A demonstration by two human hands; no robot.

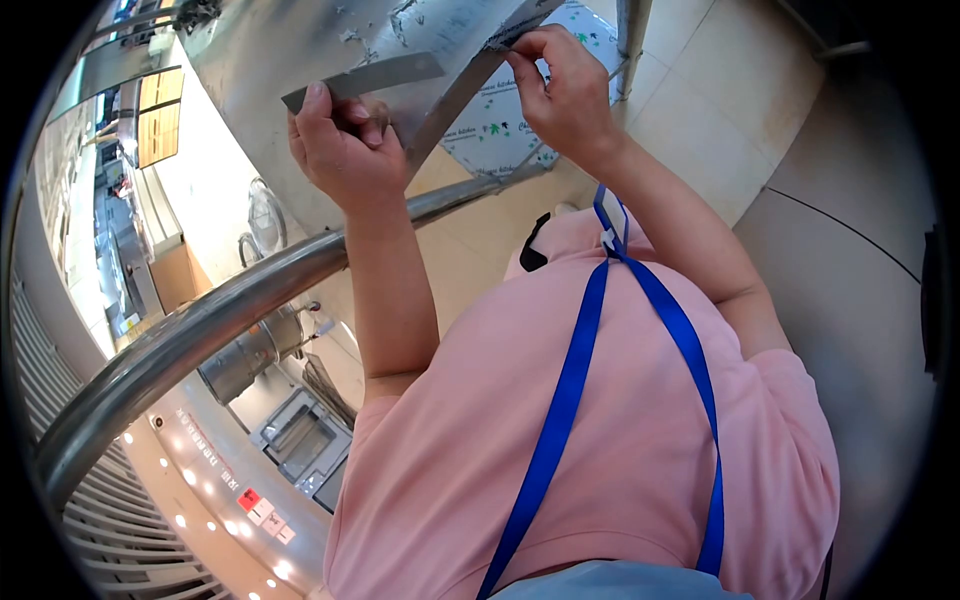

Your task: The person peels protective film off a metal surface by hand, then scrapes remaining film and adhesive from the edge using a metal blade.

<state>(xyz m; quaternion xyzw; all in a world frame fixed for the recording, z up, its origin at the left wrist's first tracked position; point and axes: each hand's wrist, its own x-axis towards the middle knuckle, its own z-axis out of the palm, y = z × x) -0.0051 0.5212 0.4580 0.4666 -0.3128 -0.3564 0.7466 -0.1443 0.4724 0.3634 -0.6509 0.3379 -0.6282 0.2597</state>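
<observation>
My left hand point(350, 150) is closed around one end of a flat grey strip point(390, 77), thumb on top. The strip lies just over the metal tabletop point(265, 45); whether it is metal or tape I cannot tell. At the table's folded edge point(460, 95), my right hand point(570, 95) has thumb and forefinger pinched together. A small dark, ragged bit shows at those fingertips, too small to name. Torn scraps point(405, 18) of greyish material cling to the tabletop beyond the strip.
Below the tabletop is a surface covered in printed film point(500, 130) with green leaf marks. A round metal rail point(200, 320) crosses under my left forearm, and a metal leg point(628, 45) stands at right. A blue lanyard point(575, 390) hangs over my pink shirt.
</observation>
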